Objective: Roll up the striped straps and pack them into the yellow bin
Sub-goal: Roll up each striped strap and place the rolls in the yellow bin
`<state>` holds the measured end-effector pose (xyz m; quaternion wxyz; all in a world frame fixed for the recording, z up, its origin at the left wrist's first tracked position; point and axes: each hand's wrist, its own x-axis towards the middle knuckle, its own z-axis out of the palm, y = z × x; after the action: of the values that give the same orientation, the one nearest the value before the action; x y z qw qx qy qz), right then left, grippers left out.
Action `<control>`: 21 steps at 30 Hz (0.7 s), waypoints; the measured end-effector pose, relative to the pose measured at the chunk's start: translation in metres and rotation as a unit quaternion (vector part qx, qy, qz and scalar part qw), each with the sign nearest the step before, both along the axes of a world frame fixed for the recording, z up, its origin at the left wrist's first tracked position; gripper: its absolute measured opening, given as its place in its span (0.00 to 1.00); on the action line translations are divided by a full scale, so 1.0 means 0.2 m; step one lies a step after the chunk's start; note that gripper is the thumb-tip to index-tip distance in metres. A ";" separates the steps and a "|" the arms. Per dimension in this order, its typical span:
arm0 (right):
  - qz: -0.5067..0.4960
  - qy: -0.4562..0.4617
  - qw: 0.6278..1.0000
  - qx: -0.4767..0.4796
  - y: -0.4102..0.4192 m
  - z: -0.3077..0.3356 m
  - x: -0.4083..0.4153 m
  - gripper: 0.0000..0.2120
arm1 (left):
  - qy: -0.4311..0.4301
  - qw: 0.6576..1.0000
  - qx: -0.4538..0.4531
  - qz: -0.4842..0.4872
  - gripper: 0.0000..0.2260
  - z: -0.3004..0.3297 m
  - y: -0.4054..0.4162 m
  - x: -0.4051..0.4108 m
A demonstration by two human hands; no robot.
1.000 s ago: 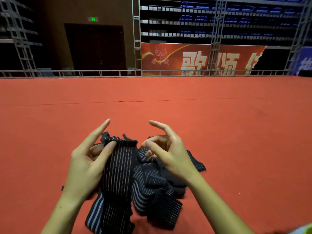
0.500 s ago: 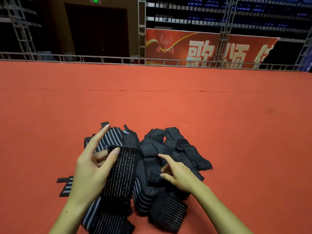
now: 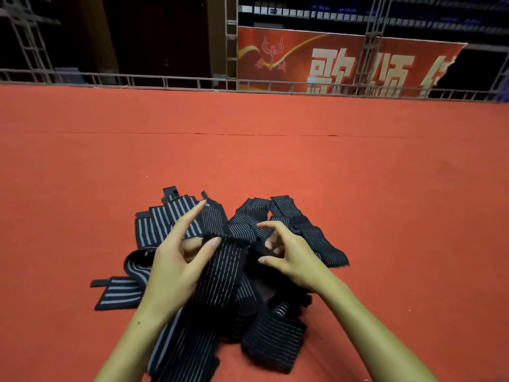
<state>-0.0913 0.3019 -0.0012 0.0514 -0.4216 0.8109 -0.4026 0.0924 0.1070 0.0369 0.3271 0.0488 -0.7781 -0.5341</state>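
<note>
Black striped straps are lying unrolled at six o'clock; left hand and right hand are pinching one strap; no yellow bin visible.

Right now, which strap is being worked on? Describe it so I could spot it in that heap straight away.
On the red carpet lies a heap of black striped straps. The held strap runs up the heap's middle, its top end raised and pinched between the left hand and right hand. Its stripes are thin and faint, unlike the wide grey-striped strap behind the left hand.
</note>
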 end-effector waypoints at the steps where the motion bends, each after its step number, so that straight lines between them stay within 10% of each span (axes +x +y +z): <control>1: 0.001 0.005 1.000 -0.017 0.00 0.04 0.01 0.32 | -0.009 1.000 0.001 -0.011 0.29 0.00 0.00 0.00; 21: 0.131 -0.013 0.981 -0.139 0.00 0.56 0.20 0.37 | 0.037 0.996 -0.080 -0.027 0.23 0.32 0.10 0.00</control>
<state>-0.0522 0.3010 0.1109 0.0554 -0.5218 0.6840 -0.5067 0.0927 0.1262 0.1010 0.3439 -0.0186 -0.8064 -0.4807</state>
